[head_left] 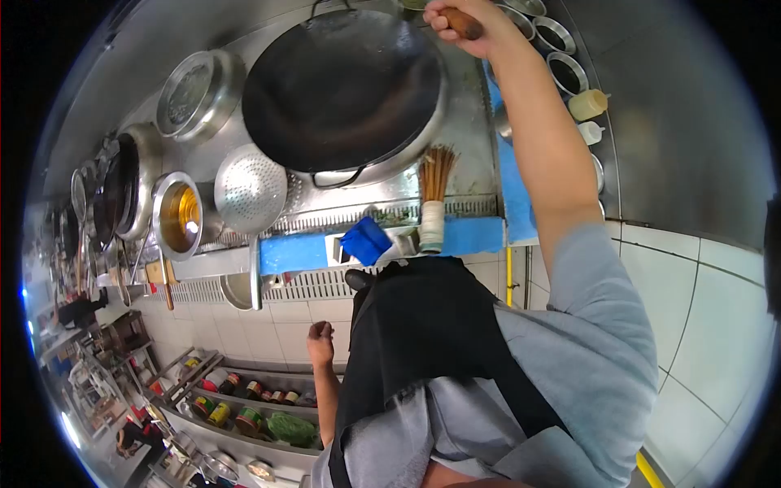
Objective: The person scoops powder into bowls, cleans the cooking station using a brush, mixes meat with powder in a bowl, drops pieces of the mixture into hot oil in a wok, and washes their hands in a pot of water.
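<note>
My right hand point(455, 24) is closed around the wooden handle point(464, 24) of a tool at the top edge, beyond the wok. The tool's head is out of view, so its kind does not show. A large black wok point(342, 93) with two loop handles sits on the stove, its inside dark and bare. Down by my left side, below the counter edge, my left hand point(321, 343) hangs curled in a loose fist with nothing visible in it.
A bamboo brush point(435, 195) and a blue cloth point(365, 241) lie at the front edge. Left of the wok are a perforated skimmer point(250, 189), a pot of amber liquid point(179, 218) and a metal basin point(191, 96). Sauce containers point(567, 73) and squeeze bottles point(587, 104) line the right.
</note>
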`<state>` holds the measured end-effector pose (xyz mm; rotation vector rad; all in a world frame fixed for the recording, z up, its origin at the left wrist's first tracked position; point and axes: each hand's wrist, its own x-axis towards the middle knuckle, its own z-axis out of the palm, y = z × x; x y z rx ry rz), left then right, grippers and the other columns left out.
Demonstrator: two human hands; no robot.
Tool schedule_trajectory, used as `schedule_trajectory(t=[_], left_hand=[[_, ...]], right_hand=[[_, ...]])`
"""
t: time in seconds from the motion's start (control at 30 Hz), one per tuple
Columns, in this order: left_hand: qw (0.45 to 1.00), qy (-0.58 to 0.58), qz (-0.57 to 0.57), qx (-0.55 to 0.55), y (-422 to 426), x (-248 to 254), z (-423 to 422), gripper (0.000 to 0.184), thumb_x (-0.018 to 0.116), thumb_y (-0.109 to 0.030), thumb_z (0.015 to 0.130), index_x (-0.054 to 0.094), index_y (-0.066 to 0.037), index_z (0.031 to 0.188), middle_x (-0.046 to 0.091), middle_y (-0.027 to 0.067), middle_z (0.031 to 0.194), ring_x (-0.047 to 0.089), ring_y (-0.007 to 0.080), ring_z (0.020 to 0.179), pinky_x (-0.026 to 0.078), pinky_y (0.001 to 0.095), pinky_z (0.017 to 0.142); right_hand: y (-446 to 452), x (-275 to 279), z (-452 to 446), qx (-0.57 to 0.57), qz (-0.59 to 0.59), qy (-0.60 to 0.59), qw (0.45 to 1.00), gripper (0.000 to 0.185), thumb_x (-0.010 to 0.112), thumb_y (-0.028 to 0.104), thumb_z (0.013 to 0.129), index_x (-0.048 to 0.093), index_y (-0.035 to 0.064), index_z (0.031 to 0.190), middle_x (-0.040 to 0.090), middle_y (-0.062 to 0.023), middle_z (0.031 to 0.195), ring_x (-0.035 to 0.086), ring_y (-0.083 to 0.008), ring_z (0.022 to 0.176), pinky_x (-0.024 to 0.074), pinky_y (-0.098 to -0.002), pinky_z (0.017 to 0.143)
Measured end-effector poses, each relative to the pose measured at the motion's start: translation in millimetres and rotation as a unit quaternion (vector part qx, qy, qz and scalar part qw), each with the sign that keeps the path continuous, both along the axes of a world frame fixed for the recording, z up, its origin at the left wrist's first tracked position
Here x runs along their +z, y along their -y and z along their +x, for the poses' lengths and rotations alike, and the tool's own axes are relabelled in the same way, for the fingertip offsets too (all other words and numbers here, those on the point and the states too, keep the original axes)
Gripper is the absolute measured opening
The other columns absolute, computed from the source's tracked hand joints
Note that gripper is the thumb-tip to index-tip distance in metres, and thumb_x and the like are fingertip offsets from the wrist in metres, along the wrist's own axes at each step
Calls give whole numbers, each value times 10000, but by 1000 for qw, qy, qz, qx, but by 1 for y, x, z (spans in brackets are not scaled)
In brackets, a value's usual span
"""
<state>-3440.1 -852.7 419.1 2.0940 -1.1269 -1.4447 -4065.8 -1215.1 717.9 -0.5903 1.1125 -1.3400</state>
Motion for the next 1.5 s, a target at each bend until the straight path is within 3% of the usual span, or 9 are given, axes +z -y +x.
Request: schedule_trajectory(t=[0.37,0.53,0.73,0.87,0.97,1.0,1.1,1.43,1.5], left_hand=[[981,40,-148,-115,78,89,-151,186,651,-131,968,660,32,1056,694,90,879,645,153,777,515,306,706],[941,86,-244,-216,101,116,-211,172,730,-122,908,690,-21,1041,693,69,885,590,139,690,503,289,648],[848,90,-212,-478,123,118,-320,775,804,-547,781,572,-14,1295,713,200,1075,720,368,895,575,435,772],[766,213,-167,-583,125,102,-351,863,758,-530,788,505,60,1365,678,269,1093,721,378,886,590,438,742],[847,64,-228,-476,123,44,-340,700,700,-432,844,536,46,1329,695,207,1036,724,315,844,597,403,709],[917,-204,127,-319,132,92,-336,575,641,-370,884,564,34,1286,688,147,1002,688,220,816,570,344,683],[849,-468,176,-170,125,107,-289,579,542,-379,915,520,15,1338,679,138,939,596,168,696,451,280,561],[873,-433,143,-172,107,132,-242,592,581,-314,914,487,-18,1418,702,132,1025,656,166,733,533,263,625],[890,-385,81,-232,95,132,-256,646,627,-306,944,410,-18,1481,668,128,1113,662,163,820,550,270,678]], right_hand=[[-109,-64,-74,-29,88,-197,976,122,677,83,813,569,43,777,589,-77,676,609,-222,602,465,-330,520],[-180,-96,-61,17,104,-434,895,382,671,137,795,626,-9,1146,681,-167,850,666,-264,707,539,-389,683],[-288,-120,15,-63,150,-528,833,666,626,109,830,461,25,1469,688,-239,983,688,-332,863,531,-395,780],[-343,-142,51,-90,134,-530,833,714,634,47,835,426,65,1517,677,-206,1001,650,-263,823,530,-354,782],[-371,-149,67,-79,138,-560,813,719,628,9,831,429,79,1519,669,-207,1086,645,-257,837,528,-344,801],[-381,-158,72,-81,123,-583,799,721,625,2,830,430,84,1520,667,-209,1100,650,-269,850,528,-347,808],[-419,-170,88,-67,108,-605,786,734,609,-13,828,428,135,1524,654,-218,1140,654,-354,920,530,-405,831],[-478,-246,82,9,166,-735,658,769,725,135,852,403,194,1548,611,-132,1119,639,-285,941,519,-387,789],[-420,-198,112,-30,123,-595,794,780,760,190,852,404,162,1546,599,-126,1237,632,-258,1046,515,-366,860]])
